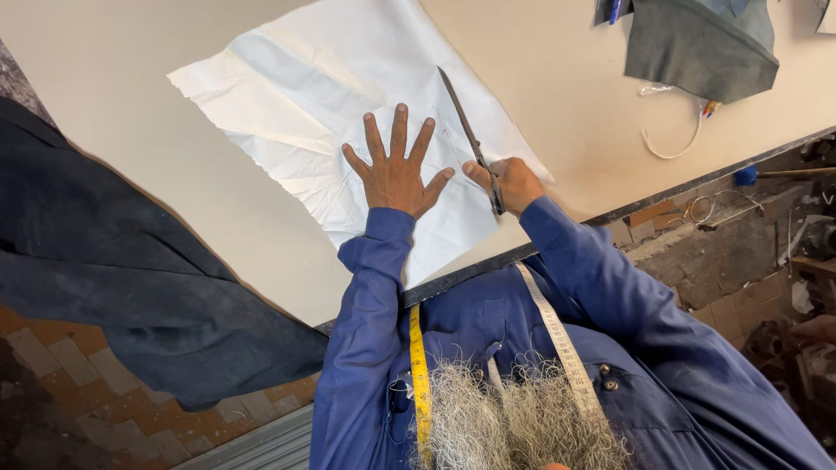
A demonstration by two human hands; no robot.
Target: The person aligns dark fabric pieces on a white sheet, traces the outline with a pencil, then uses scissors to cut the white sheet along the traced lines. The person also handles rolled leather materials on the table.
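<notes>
**Cutting white cloth on table**

L to R: dark fabric (131,270) draped at edge; left hand (396,174) spread flat, pinning white cloth (322,104) mid-table; right hand (514,183) clasped round scissors (470,139). Best kept taut w/ long strokes.

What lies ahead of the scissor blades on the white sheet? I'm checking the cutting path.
Nothing visible does. The scissors in the right hand point across bare white sheet; the left hand presses flat beside them, left of the blades.
</notes>
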